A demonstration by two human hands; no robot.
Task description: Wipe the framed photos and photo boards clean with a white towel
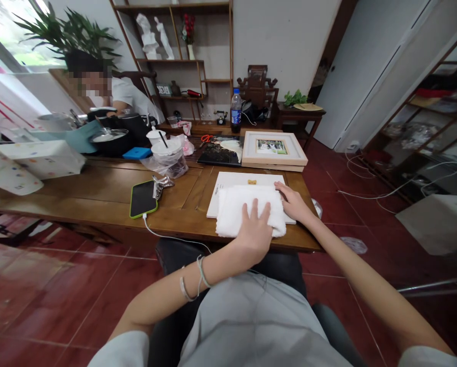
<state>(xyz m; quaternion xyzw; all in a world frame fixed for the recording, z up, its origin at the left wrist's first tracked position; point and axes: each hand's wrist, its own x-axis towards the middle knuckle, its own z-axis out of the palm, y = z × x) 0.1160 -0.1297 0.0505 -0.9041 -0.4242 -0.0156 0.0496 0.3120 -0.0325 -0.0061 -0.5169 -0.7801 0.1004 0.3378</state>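
A folded white towel (236,206) lies on a flat white board (232,181) at the near edge of the wooden table (98,196). My left hand (256,229) rests flat on the towel's near right part, fingers stretched out. My right hand (294,201) lies flat at the towel's right edge, fingers extended along it and onto the board. A small yellow piece (251,181) sits on the board beyond the towel.
A green-cased phone (143,199) on a white cable lies left of the board, with a metal clip (161,184) beside it. Picture frames (273,149), a plastic cup (169,155), a bottle (235,111) and pots stand further back. Another person (109,92) sits at the far left.
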